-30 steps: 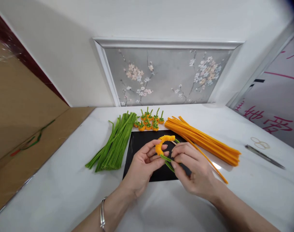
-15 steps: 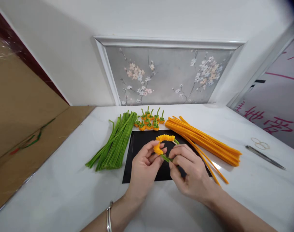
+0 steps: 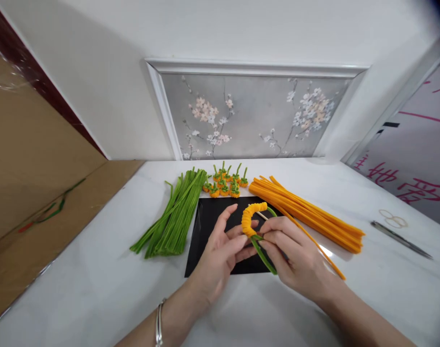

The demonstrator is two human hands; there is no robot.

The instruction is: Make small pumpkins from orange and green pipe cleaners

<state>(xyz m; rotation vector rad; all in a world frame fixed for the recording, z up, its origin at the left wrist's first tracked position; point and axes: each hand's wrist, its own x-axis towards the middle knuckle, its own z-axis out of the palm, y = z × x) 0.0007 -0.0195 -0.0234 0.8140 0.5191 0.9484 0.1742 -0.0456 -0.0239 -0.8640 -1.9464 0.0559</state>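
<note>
A curved orange pipe cleaner coil (image 3: 247,218) is threaded on a green pipe cleaner (image 3: 263,257). My left hand (image 3: 220,253) holds the coil loosely, thumb at its lower end and middle finger behind it, while the index finger is raised away. The fingers of my right hand (image 3: 295,250) pinch the green pipe cleaner just right of the coil, where its ends meet or cross. One green length slants down below the right fingers. A thin pale stick (image 3: 262,215) shows behind the coil, partly hidden. Beneath both hands lies a black mat (image 3: 212,217).
Green pipe cleaners (image 3: 174,217) lie bundled at left, orange pipe cleaners (image 3: 310,214) at right. Several small orange pumpkins with green stems (image 3: 225,183) stand behind the mat. Tweezers (image 3: 401,239) and clear rings (image 3: 393,218) lie far right. Cardboard (image 3: 42,193) borders the left side.
The coil has turned so its opening faces right. My left index finger has lifted off it. A green length now sticks out below the right fingers.
</note>
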